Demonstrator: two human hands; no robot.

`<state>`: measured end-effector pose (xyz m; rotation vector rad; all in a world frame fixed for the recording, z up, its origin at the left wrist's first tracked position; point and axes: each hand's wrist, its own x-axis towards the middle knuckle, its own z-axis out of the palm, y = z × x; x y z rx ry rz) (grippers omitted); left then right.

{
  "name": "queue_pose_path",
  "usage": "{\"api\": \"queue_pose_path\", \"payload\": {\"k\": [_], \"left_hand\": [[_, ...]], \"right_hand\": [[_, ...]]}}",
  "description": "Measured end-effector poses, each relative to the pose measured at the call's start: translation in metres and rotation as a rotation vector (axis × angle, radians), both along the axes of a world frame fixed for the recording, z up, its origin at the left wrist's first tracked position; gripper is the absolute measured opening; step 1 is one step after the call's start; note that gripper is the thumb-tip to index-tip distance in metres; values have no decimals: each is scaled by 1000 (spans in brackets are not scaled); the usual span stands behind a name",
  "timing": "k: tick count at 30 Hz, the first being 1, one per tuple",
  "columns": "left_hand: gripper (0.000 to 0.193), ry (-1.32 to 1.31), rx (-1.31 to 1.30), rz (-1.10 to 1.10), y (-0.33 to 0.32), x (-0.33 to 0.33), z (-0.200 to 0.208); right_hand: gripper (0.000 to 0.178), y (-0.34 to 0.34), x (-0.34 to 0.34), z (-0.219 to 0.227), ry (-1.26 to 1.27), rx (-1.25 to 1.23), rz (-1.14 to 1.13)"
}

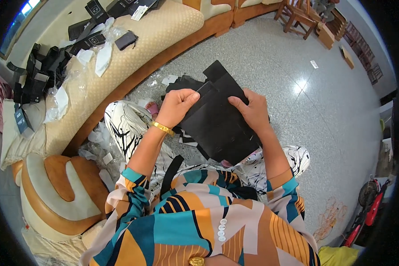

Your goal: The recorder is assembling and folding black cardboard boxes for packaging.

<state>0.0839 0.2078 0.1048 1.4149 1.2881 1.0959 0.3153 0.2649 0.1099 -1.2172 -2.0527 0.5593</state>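
Between my two hands, above my lap, is a flat black cardboard piece (224,128) with folded flaps, like a flattened box. My left hand (178,106) grips its left edge, the thumb on top and a gold bracelet at the wrist. On the upper right edge, my right hand (250,108) pinches the cardboard with the thumb on its face; its other fingers are mostly hidden behind. Beneath it on the floor lies a heap of black scraps (186,83), partly covered by the cardboard and my hands.
A cream sofa (164,29) curves along the left, strewn with small black boxes (88,42), clear plastic and white papers (103,58). A brown-and-cream armrest (62,195) stands at lower left. Wooden chairs (299,20) are at the far right. Orange string (330,217) lies on the grey floor.
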Motion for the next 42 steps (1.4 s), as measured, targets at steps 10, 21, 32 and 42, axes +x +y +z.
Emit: {"api": "queue_pose_path", "payload": {"k": [10,21,32,42], "left_hand": [[27,-459,-282,-70,16,-12,-15],[44,-389,-11,174,-17,31,-45],[11,-283,73,230,-3,34,-61],[48,-518,-124,-143,2,17,-31]], "right_hand": [[39,4,8,-23,317,-253,100],[28,15,28,-36,679,-187,-292],[23,-3,25,-27,888,-273,-276],[26,7,45,-59,1256,-656,-354]]}}
